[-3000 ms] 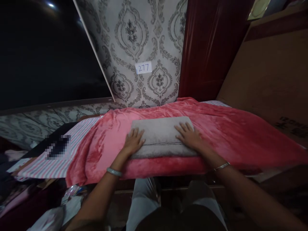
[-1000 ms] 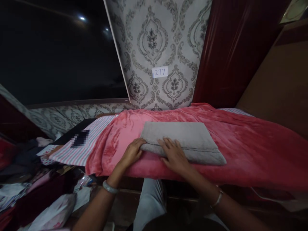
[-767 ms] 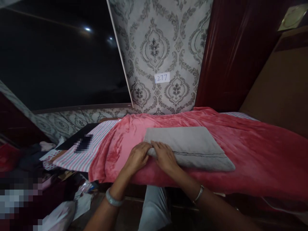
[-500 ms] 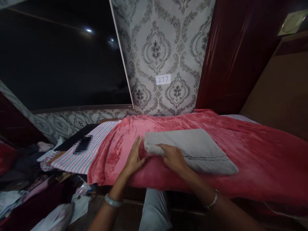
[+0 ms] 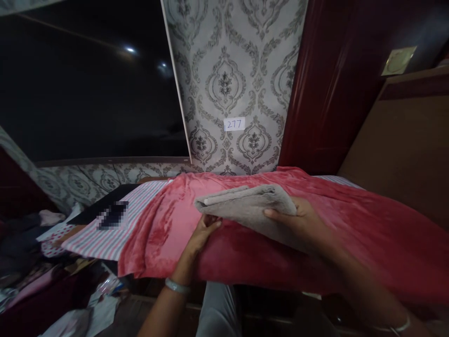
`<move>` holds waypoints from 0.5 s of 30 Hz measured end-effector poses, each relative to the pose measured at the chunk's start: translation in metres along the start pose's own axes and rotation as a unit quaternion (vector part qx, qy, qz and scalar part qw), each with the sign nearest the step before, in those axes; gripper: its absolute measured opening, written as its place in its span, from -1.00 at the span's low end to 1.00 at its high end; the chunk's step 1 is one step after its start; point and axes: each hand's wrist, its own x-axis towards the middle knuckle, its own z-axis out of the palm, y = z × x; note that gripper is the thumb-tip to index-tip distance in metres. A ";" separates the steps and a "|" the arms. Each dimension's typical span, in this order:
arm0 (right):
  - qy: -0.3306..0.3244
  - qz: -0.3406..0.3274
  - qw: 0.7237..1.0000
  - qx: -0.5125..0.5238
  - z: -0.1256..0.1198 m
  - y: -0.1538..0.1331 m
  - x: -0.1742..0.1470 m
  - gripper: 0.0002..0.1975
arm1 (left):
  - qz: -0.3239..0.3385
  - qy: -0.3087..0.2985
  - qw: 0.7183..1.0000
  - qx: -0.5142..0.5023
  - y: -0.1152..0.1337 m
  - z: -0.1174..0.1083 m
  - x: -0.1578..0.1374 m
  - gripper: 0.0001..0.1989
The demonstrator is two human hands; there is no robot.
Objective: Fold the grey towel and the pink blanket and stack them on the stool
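Observation:
A folded grey towel (image 5: 245, 208) with a soft pile is lifted and tilted above the pink-red blanket (image 5: 224, 255), its folded layers showing along the upper edge. My right hand (image 5: 298, 217) grips its right side, thumb on the near face and the other fingers mostly hidden behind. Just under the towel's left corner is my left hand (image 5: 203, 234), thumb stretched out and fingers loosely bent. Those fingertips are partly hidden by the towel's edge, and whether they touch it is hard to see.
A striped cloth (image 5: 105, 236) lies under the blanket, with a blurred dark object (image 5: 112, 215) on it. Behind are a large screen (image 5: 94, 89) and a patterned wall bearing a paper label (image 5: 234, 123). Clothes and bags (image 5: 52, 290) are piled at lower left; a large brown panel (image 5: 403, 135) stands right.
The towel has risen off the blanket and turned. My right hand has shifted from its left end to its right side. My left hand has gone from lying flat to bent under the left corner.

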 end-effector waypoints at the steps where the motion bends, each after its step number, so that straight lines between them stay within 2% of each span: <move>1: 0.006 0.005 1.000 0.008 -0.003 -0.003 -0.001 -0.79 | -0.004 0.002 1.000 -0.011 0.000 0.005 0.001 -0.39; 4: 0.028 0.009 0.999 0.020 -0.013 -0.014 -0.002 -0.71 | 0.025 0.026 0.999 -0.037 0.010 0.020 0.006 -0.39; 8: 0.059 0.010 0.996 0.069 -0.029 -0.034 0.004 -0.70 | 0.106 0.044 0.993 -0.031 0.046 0.041 0.021 -0.41; 11: 0.079 -0.021 0.986 0.142 -0.040 -0.053 0.014 -0.69 | 0.176 0.038 0.984 0.001 0.090 0.057 0.032 -0.43; 15: 0.094 -0.066 0.968 0.224 -0.047 -0.075 0.035 -0.68 | 0.274 0.037 0.957 0.092 0.163 0.079 0.052 -0.46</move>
